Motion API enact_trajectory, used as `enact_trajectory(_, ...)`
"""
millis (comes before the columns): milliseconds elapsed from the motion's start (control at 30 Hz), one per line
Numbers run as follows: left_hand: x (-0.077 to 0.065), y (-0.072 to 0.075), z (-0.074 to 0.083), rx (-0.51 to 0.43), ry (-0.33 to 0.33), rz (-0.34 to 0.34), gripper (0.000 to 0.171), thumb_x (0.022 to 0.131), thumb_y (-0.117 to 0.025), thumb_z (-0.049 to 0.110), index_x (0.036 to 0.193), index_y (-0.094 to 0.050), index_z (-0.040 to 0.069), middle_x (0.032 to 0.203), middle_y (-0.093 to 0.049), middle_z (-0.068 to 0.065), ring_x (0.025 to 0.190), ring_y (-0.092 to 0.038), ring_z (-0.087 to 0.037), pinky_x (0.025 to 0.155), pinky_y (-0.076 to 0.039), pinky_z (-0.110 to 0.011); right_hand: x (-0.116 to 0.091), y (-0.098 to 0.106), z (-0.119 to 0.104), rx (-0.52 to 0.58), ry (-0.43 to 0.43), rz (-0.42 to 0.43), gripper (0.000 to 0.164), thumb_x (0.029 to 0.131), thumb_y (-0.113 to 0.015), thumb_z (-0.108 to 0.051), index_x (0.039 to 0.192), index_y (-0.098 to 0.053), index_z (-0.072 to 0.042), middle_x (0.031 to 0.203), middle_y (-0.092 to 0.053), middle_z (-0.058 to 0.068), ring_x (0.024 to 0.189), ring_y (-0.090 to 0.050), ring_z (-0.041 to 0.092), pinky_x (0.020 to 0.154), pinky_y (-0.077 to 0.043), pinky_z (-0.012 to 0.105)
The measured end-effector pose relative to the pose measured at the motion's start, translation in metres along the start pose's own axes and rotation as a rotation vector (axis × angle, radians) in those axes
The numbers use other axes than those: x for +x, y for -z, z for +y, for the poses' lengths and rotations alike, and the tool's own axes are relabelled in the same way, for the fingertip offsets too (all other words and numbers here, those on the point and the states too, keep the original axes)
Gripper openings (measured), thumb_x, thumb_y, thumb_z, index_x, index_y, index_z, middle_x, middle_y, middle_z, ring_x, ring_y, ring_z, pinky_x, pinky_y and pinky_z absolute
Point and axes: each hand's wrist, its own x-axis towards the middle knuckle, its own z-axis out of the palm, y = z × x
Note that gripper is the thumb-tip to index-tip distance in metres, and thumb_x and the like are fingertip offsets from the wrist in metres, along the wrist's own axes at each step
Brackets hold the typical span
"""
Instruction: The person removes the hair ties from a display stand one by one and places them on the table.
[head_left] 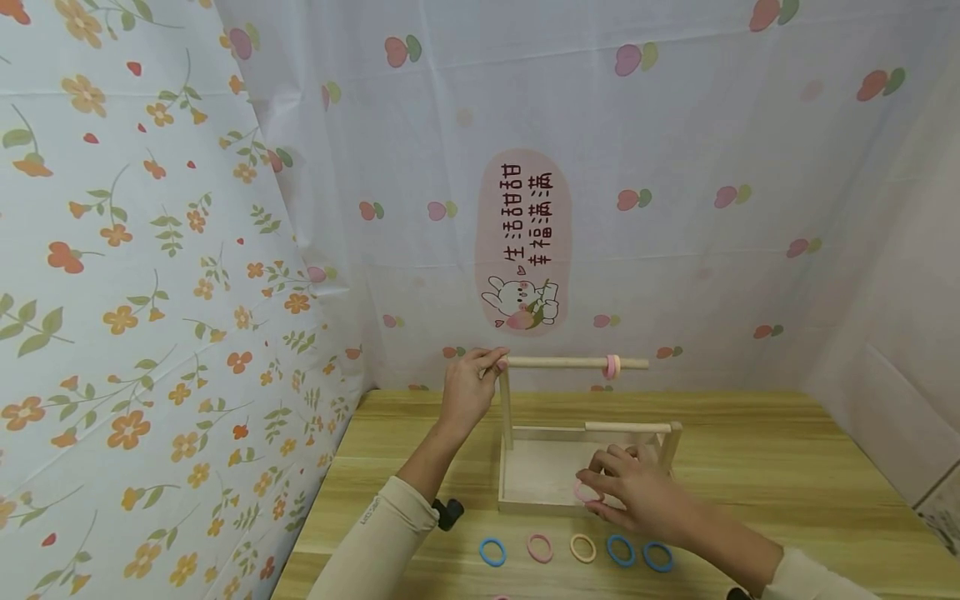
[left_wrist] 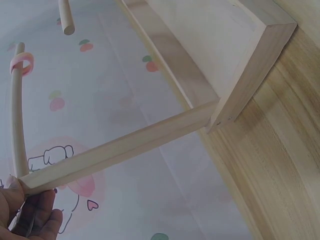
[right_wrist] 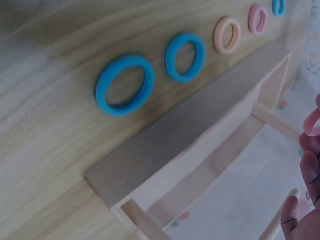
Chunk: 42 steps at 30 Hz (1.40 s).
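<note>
On the bench (head_left: 750,500): a wooden rack (head_left: 540,506) is standing, and all hours below are counting from its middle in the head view.
Left hand (head_left: 468,392): at 10 o'clock it is gripping the top of the tall post (head_left: 506,412), where the long rod (head_left: 558,362) is joining.
Right hand (head_left: 641,493): at 4 o'clock it is pinching a held pink ring (head_left: 587,492).
Held pink ring: it is showing at 6 o'clock, before the rack's base; its height is staying unclear.
Long rod: it is carrying a threaded pink ring (head_left: 609,367) and a threaded peach ring (head_left: 617,367), side by side near 1 o'clock.
Short rod (head_left: 628,427): it is lying level at 2 o'clock.
Loose rings: five are resting apart, from 7 to 5 o'clock: blue (head_left: 492,564), pink (head_left: 539,560), peach (head_left: 582,560), blue (head_left: 621,564), blue (head_left: 658,569).
Backdrop (head_left: 675,125): a printed cloth is hanging at 12 o'clock.
</note>
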Motion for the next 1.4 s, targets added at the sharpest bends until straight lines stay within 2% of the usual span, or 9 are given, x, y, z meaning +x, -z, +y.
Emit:
enact_trajectory(100,0.000,0.000,0.000,0.001,-0.004,0.003,0.025,0.103,-0.078,0.018,0.124,-0.085,0.007,0.117,-0.084,-0.013,0.089,-0.077,-0.026,0.067,-0.053,-0.026,0.000,-0.003,-0.006,0.012,0.027,-0.005,0.033,0.093,-0.091,-0.039,0.121,-0.082,-0.025,0.108,-0.066,-0.016,0.094,-0.054,0.003,0.079,-0.046,0.039)
enact_trajectory(233,0.000,0.001,0.000,-0.007,-0.007,-0.005,0.026,0.103,-0.078,0.019,0.125,-0.085,0.007,0.118,-0.083,-0.014,0.078,-0.072,-0.023,0.060,-0.046,-0.022,-0.001,-0.012,-0.012,0.018,0.074,0.015,0.027,0.104,-0.078,-0.049,0.120,-0.082,-0.027,0.109,-0.066,-0.016,0.095,-0.054,0.004,0.079,-0.045,0.036)
enact_trajectory(300,0.000,0.001,0.001,-0.006,-0.010,-0.008,0.026,0.104,-0.077,0.019,0.125,-0.084,0.007,0.118,-0.083,-0.014,0.078,-0.072,-0.023,0.060,-0.047,-0.023,-0.001,-0.016,-0.016,0.017,0.091,0.025,0.028,0.106,-0.074,-0.051,0.119,-0.082,-0.028,0.108,-0.065,-0.016,0.095,-0.054,0.004,0.079,-0.044,0.034)
enact_trajectory(400,-0.001,0.001,0.001,0.008,-0.013,-0.006,0.026,0.104,-0.077,0.019,0.125,-0.084,0.007,0.118,-0.083,-0.014,0.088,-0.078,-0.026,0.067,-0.054,-0.026,-0.001,-0.019,-0.021,0.019,0.098,0.016,0.026,0.100,-0.083,-0.047,0.119,-0.081,-0.030,0.108,-0.064,-0.017,0.096,-0.053,0.004,0.080,-0.042,0.033)
enact_trajectory(533,-0.001,0.001,0.002,0.015,-0.008,-0.008,0.026,0.104,-0.076,0.020,0.125,-0.084,0.007,0.119,-0.083,-0.014,0.098,-0.080,-0.031,0.073,-0.060,-0.034,-0.002,-0.020,-0.028,0.034,0.085,-0.025,0.038,0.088,-0.094,-0.041,0.122,-0.080,-0.031,0.108,-0.063,-0.017,0.096,-0.053,0.004,0.080,-0.043,0.035)
enact_trajectory(767,-0.001,0.001,0.001,0.011,0.005,-0.015,0.027,0.105,-0.075,0.021,0.126,-0.084,0.007,0.119,-0.083,-0.015,0.095,-0.079,-0.030,0.072,-0.058,-0.031,-0.002,-0.024,-0.038,0.057,0.081,-0.030,0.032,0.092,-0.091,-0.042,0.120,-0.081,-0.029,0.105,-0.064,-0.018,0.096,-0.053,0.002,0.080,-0.044,0.033)
enact_trajectory(933,-0.001,0.001,0.001,0.007,0.014,-0.021,0.027,0.105,-0.076,0.021,0.126,-0.084,0.007,0.119,-0.083,-0.015,0.087,-0.076,-0.026,0.067,-0.053,-0.026,-0.003,-0.033,-0.043,0.070,0.118,-0.006,0.037,0.083,-0.098,-0.039,0.114,-0.080,-0.030,0.104,-0.063,-0.018,0.095,-0.053,0.002,0.079,-0.042,0.030)
enact_trajectory(1200,-0.001,0.001,0.002,0.007,0.014,-0.021,0.026,0.105,-0.076,0.018,0.126,-0.084,0.006,0.120,-0.083,-0.015,0.084,-0.075,-0.025,0.067,-0.055,-0.026,-0.008,-0.038,-0.051,0.165,0.119,-0.095,0.027,0.096,-0.088,-0.038,0.119,-0.080,-0.029,0.109,-0.063,-0.019,0.098,-0.052,-0.001,0.080,-0.039,0.027)
enact_trajectory(1400,-0.001,0.001,0.004,0.004,0.017,-0.019,0.026,0.105,-0.076,0.019,0.126,-0.084,0.007,0.120,-0.083,-0.014,0.085,-0.076,-0.025,0.066,-0.052,-0.024,-0.009,-0.047,-0.057,0.186,0.161,-0.072,0.024,0.097,-0.088,-0.040,0.117,-0.082,-0.028,0.108,-0.064,-0.017,0.100,-0.054,0.002,0.080,-0.037,0.023)
